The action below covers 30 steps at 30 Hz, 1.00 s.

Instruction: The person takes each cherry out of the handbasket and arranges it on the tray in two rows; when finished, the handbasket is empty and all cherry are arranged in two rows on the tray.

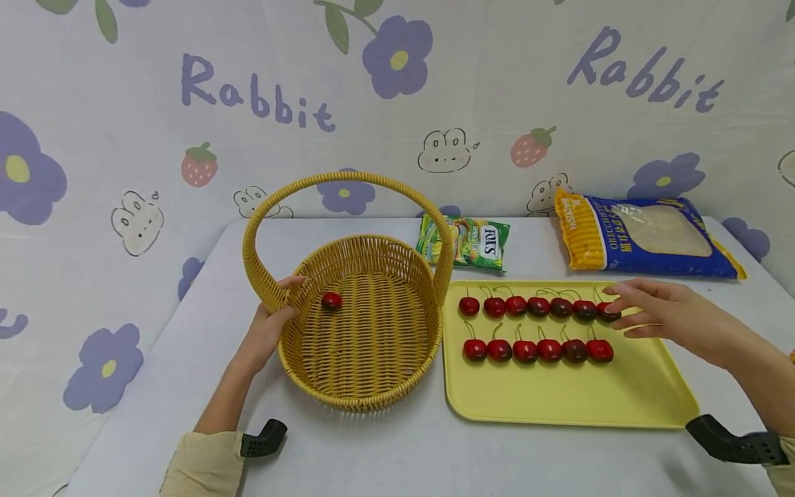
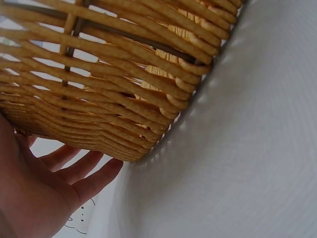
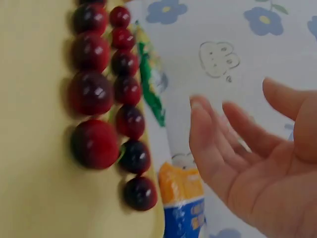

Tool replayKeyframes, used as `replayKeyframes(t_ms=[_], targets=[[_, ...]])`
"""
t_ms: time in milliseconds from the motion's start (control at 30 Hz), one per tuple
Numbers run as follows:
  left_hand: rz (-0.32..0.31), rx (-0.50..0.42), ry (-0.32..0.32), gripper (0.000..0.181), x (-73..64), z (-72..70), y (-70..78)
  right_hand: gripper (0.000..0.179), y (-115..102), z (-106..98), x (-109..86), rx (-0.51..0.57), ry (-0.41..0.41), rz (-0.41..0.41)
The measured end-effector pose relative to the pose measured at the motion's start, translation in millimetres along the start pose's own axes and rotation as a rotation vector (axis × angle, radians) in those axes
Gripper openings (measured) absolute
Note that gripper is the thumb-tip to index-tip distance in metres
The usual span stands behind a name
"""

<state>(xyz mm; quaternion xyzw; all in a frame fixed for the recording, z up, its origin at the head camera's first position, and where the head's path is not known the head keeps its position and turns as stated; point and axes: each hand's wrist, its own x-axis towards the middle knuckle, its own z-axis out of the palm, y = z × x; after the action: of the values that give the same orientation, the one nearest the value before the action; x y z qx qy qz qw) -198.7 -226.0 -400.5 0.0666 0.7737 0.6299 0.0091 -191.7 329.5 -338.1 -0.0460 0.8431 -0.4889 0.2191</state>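
My left hand (image 1: 271, 330) holds the left side of a round wicker basket (image 1: 366, 399) where its tall handle meets the rim. In the left wrist view, fingers (image 2: 101, 178) lie against the woven outer wall (image 2: 114, 94); the thumb is hidden there. One dark red cherry (image 1: 332, 301) lies inside, toward the left. My right hand (image 1: 673, 314) hovers over the right part of a yellow tray (image 1: 565, 397), fingers spread and holding nothing. Its fingertips overlap the end cherry (image 1: 607, 313) of the back row. Stemmed cherries (image 3: 94, 144) lie in two rows on the tray.
Behind the basket and tray lies a green snack packet (image 1: 468, 243). A blue and yellow pasta bag (image 1: 649, 235) is at the back right. The basket's arched handle (image 1: 348, 177) stands upright. A patterned cloth (image 1: 373, 131) hangs behind the white table (image 1: 397, 459).
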Motion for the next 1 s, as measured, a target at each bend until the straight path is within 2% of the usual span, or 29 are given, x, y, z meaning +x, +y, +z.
replayKeyframes(t_ms=[100,200,267,367,567,800,900,1000], targets=[[0.000,0.001,0.002,0.050,-0.1,-0.4,0.4,0.042,-12.0,-1.0,3.7,0.146,-0.133,-0.086],[0.001,0.004,0.002,0.050,-0.2,-0.5,0.6,0.038,-24.5,3.9,9.2,0.293,-0.299,-0.157],[0.001,0.003,-0.001,0.050,-0.2,-0.4,0.7,0.039,-34.0,10.3,13.0,0.348,-0.400,-0.206],[0.001,0.003,-0.005,0.050,-0.1,-0.3,0.3,0.038,-49.5,24.4,18.9,0.364,-0.473,-0.245],[-0.004,-0.011,-0.007,0.050,0.3,-0.3,-1.0,0.040,-77.2,54.4,31.0,0.264,-0.535,-0.320],[-0.002,-0.018,-0.002,0.050,0.2,0.0,-1.5,0.046,-110.1,84.3,44.5,0.074,-0.513,-0.299],[0.001,-0.018,-0.002,0.051,0.6,-0.1,-1.4,0.045,-121.8,99.6,52.0,0.053,-0.507,-0.311],[0.003,-0.016,0.000,0.051,0.7,-0.6,-0.5,0.045,-133.2,117.3,60.0,0.079,-0.524,-0.341]])
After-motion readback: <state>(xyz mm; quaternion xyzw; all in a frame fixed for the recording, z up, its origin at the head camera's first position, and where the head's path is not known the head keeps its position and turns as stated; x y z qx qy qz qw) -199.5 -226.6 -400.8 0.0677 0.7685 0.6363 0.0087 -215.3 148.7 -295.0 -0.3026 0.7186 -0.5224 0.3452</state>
